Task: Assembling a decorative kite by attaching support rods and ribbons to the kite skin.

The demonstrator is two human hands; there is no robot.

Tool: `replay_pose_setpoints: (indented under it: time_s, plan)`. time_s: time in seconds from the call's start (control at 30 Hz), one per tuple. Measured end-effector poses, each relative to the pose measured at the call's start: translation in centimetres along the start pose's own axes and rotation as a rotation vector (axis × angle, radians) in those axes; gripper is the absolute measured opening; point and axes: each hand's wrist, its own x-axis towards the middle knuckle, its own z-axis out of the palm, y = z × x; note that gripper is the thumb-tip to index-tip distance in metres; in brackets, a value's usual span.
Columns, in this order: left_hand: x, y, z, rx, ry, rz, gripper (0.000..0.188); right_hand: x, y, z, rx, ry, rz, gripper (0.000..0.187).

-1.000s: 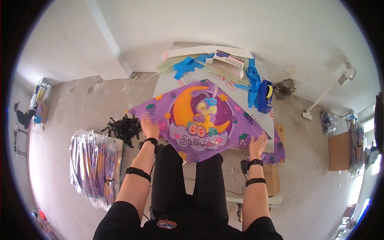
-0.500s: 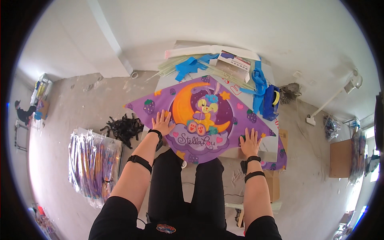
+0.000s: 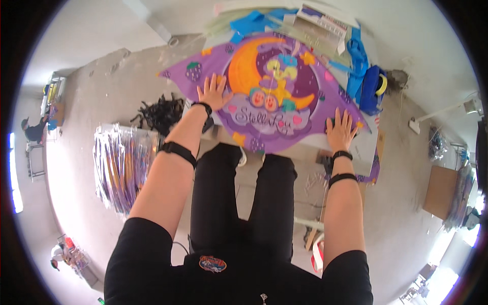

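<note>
A purple diamond-shaped kite (image 3: 277, 94) lies spread over the table in front of me. It is printed with an orange moon, a cartoon animal, stars, hearts and berries. My left hand (image 3: 214, 94) rests flat on its left part, fingers spread, beside the moon. On its right part, close to the right corner, my right hand (image 3: 340, 133) is pressed flat with the fingers apart. The kite's lower point hangs past the table's near edge, above my knees. Both wrists and forearms carry black bands.
Behind the kite lie blue ribbons (image 3: 357, 58), thin pale rods (image 3: 221, 28) and an open white box (image 3: 325, 23). A blue tape dispenser (image 3: 372, 94) sits at the right. Black straps (image 3: 160, 114) and plastic-wrapped goods (image 3: 119, 168) are at left. Two people are far left.
My view has tilted, so the kite and table appear higher and slightly to the right. Both hands stay flat on the kite, fingers spread.
</note>
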Motion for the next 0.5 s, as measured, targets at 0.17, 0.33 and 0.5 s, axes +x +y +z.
replay_pose_setpoints:
  time_s: [0.17, 0.33, 0.5]
  plan:
    - [0.9, -0.5, 0.1, -0.033, -0.040, -0.006, 0.082, 0.5, 0.0, 1.4, -0.029, -0.015, 0.004, 0.058]
    - [0.6, -0.2, 0.0, -0.052, -0.050, -0.015, 0.081, 0.4, -0.2, 1.6, -0.032, -0.034, 0.030, 0.058]
    - [0.8, 0.5, -0.1, -0.066, -0.017, -0.011, 0.083, 0.7, 0.3, 1.1, -0.063, -0.060, 0.067, 0.058]
